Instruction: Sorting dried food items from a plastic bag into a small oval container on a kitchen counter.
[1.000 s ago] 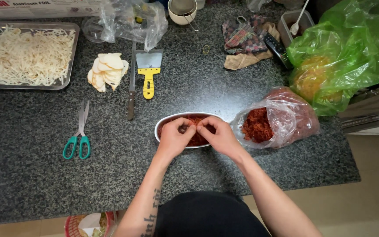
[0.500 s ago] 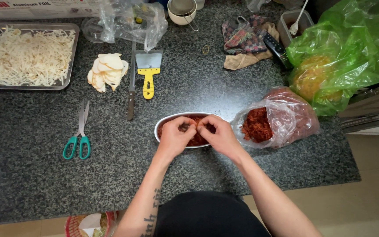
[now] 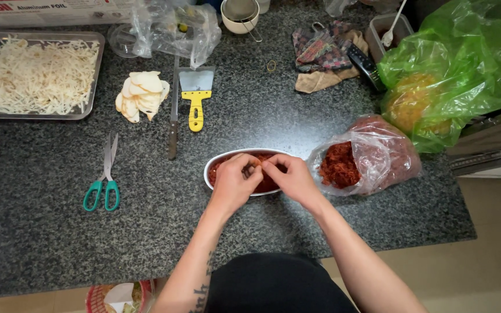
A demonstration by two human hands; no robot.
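Note:
A white oval dish (image 3: 218, 162) filled with dark red shredded food sits on the speckled granite counter (image 3: 47, 243) right in front of me. My left hand (image 3: 234, 182) and my right hand (image 3: 288, 179) are both over the dish, fingertips meeting, pinching a small clump of the red shreds between them. To the right of the dish lies an open clear plastic bag (image 3: 372, 159) holding more of the same red shreds.
Teal-handled scissors (image 3: 104, 179) lie at the left. A knife (image 3: 173, 110), a yellow-handled scraper (image 3: 196, 95) and pale round chips (image 3: 141, 93) lie beyond the dish. A metal tray of white shreds (image 3: 30, 75) sits far left, a green plastic bag (image 3: 459, 64) far right.

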